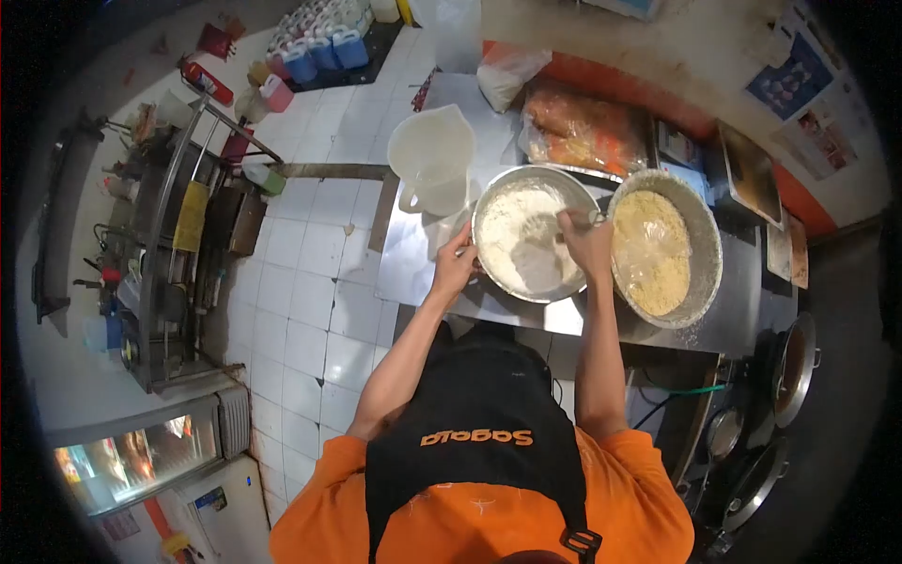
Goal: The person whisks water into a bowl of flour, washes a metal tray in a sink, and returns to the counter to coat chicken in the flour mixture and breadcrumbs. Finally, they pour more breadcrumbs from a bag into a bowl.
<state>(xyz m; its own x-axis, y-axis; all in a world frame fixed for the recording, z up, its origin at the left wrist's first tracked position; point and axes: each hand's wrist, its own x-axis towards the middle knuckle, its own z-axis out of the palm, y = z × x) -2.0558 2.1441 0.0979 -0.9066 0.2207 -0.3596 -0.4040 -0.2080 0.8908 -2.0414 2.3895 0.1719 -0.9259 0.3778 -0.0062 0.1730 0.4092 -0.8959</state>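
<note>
A round metal bowl (488, 193) with white flour (508, 218) stands near the front edge of the steel table. My left hand (455, 263) grips its left rim, fingers against the outside wall. Over the right side of the bowl, my right hand (586, 242) is closed around what looks like a metal whisk (542, 227), its wires blurred low in the flour. A patch of the bowl's bottom shows greyish through the flour. Touching or nearly touching on the right is a larger metal basin (710, 246) of yellowish crumbs (648, 273), with clear plastic (665, 241) lying on top.
A translucent plastic jug (432, 155) stands left of the bowl on the steel table (738, 315). Behind are a clear flour bag (507, 80) and a plastic-wrapped orange package (583, 127). Pans (797, 368) sit at right; a metal rack (178, 235) stands across the tiled floor.
</note>
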